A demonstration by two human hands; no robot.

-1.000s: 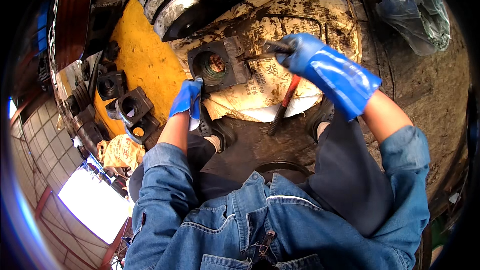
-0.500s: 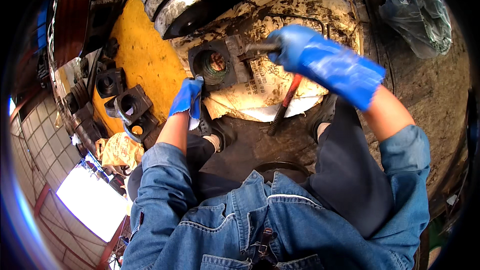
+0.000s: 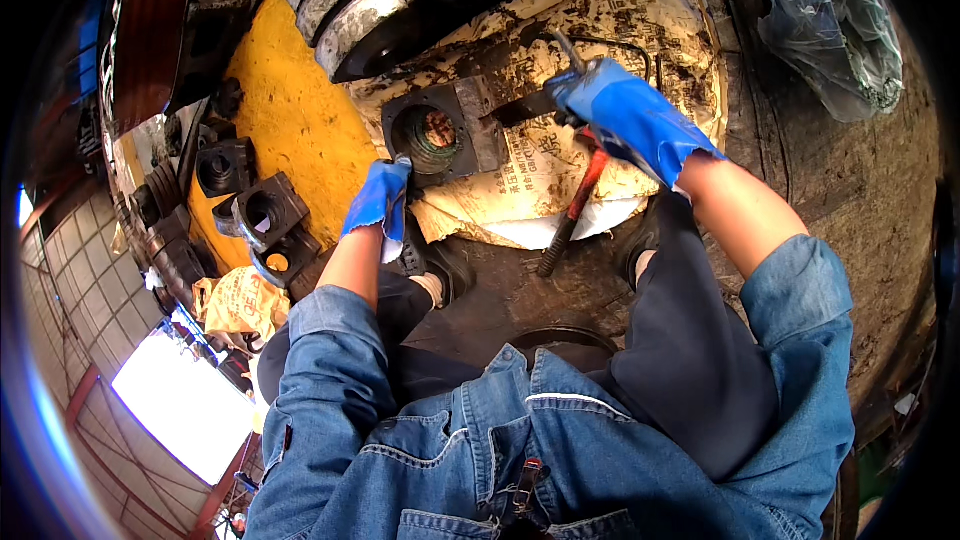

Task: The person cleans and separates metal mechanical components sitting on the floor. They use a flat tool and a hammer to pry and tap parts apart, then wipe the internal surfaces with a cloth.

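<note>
A dark, squarish metal block (image 3: pixel 478 145) with a round bore lies on dirty cream sacking; the bore shows green and rusty brown inside. My left hand (image 3: pixel 382 192), in a blue glove, is closed at the block's near left corner. Right of the block, my blue-gloved right hand (image 3: pixel 600 105) is closed round a tool with a dark flat blade (image 3: pixel 524 108) directed at the block's right side. A short metal rod (image 3: pixel 570 50) also sticks up from that fist; I cannot tell whether it belongs to the same tool. Beneath the right hand lies a red-handled tool (image 3: pixel 582 188) with a black grip.
Stacked round metal parts (image 3: pixel 365 30) stand at the far side. More dark bored castings (image 3: pixel 268 210) sit on the yellow sheet (image 3: pixel 290 120) at left, near a yellow bag (image 3: pixel 240 302). A clear plastic bag (image 3: pixel 835 30) lies far right. A bent rod (image 3: pixel 610 40) rests on the sacking.
My right hand has turned and shifted slightly down and right, so the flat blade and upright rod now show. The block and my left hand remain nearly in place.
</note>
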